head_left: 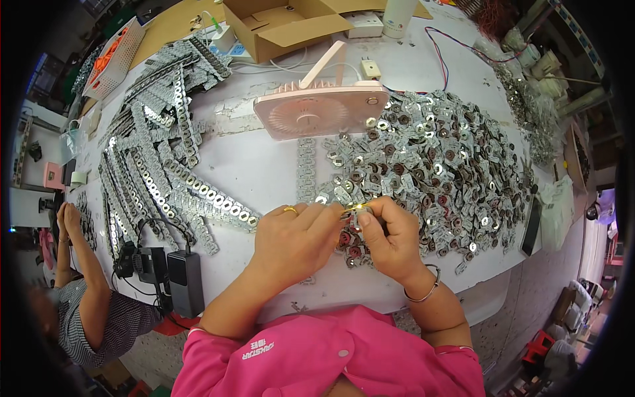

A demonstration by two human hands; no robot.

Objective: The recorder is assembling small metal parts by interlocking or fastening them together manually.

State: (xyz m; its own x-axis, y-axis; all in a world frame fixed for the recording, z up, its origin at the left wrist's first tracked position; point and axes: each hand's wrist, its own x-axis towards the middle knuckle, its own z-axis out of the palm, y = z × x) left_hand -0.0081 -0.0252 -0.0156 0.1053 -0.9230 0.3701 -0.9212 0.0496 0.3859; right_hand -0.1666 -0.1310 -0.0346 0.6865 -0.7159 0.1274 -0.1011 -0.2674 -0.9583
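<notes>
My left hand (294, 239) and my right hand (393, 237) meet over the near edge of a loose pile of small silver metal parts (430, 165). Between the fingertips of both hands is a small shiny metal piece (358, 207), with a yellowish glint; its exact shape is too small to make out. Both hands are closed in a pinch on it. Just beyond my left hand, a short row of joined grey metal parts (306, 169) lies on the white table. Left of that hand, long linked strips of metal parts (205, 192) lie heaped across one another.
A pink fan (311, 111) stands beyond the hands, before an open cardboard box (281, 30). Black devices with cables (185, 281) sit at the near left edge. A phone (531, 228) and plastic bag (557, 206) lie right. Another person's hands (69, 221) are at far left.
</notes>
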